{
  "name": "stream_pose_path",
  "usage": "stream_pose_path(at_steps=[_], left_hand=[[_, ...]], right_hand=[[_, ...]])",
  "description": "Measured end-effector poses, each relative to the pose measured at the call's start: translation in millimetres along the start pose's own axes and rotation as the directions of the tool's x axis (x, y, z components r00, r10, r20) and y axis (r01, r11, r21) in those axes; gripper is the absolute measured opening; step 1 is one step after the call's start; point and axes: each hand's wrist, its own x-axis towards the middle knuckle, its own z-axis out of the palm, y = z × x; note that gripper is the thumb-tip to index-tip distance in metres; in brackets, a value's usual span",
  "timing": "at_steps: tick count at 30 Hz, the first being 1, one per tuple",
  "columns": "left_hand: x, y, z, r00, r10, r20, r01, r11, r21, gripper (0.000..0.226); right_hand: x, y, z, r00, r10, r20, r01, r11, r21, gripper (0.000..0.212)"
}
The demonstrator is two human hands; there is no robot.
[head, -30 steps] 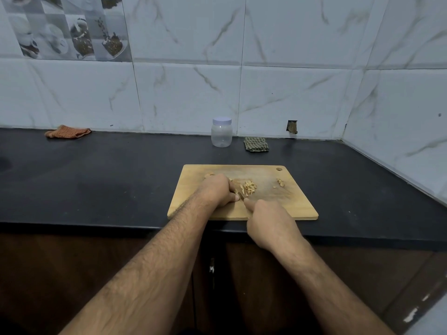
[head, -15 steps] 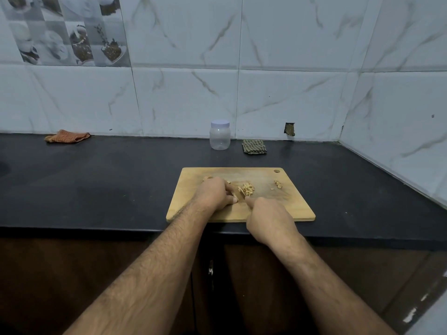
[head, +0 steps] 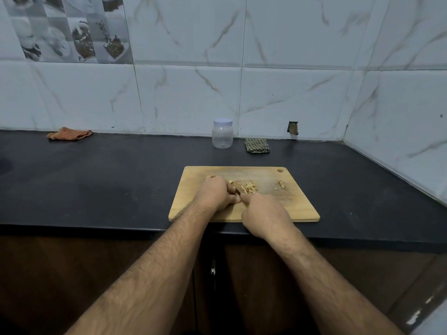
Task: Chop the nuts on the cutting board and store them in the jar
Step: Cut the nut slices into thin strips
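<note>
Here I am curling my left hand [head: 215, 193] fingers over a nut on the cutting board [head: 300, 206], chopped nuts [head: 249, 187] lying just beyond; my right hand [head: 264, 215] is closing around something I cannot make out.

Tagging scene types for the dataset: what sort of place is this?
Most likely a home kitchen: a dark stone countertop against marble-look wall tiles, a wooden cutting board with chopped nuts, and a lidded plastic jar by the wall.

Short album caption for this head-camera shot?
Two hands chopping nuts on a wooden board; lidded jar waits behind.
</note>
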Motion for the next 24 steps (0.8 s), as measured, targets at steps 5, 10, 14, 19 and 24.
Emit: stream_pose_path(at_steps=[5, 10, 14, 19, 24], left_hand=[[4.5, -0.3, -0.6, 1.000, 0.009, 0.028, -0.010, 0.999, 0.038, 0.028], [6.1, 3.0, -1.8, 1.000, 0.001, 0.027, -0.002, 0.998, 0.058, 0.031], [5.2, 3.0, -1.9, 1.000, 0.010, 0.010, -0.010, 0.998, 0.059, 0.030], [3.7, 4.2, -2.8, 1.000, 0.005, 0.016, -0.006, 0.998, 0.061, 0.032], [2.6, 3.7, -2.4, 1.000, 0.010, 0.024, -0.011, 0.998, 0.057, 0.029]], right_hand=[[1.2, -3.6, -1.3, 1.000, -0.004, 0.024, 0.004, 1.000, -0.017, 0.055], [-4.1, -1.5, -1.0, 1.000, -0.011, 0.015, 0.011, 1.000, -0.022, 0.061], [-19.4, 7.5, -1.0, 1.000, -0.013, 0.018, 0.014, 1.000, -0.021, 0.062], [-30.6, 12.9, 1.9, 1.000, -0.018, -0.009, 0.018, 0.999, -0.030, 0.053], [-18.0, 9.9, -0.4, 1.000, -0.007, -0.014, 0.007, 1.000, -0.007, 0.058]])
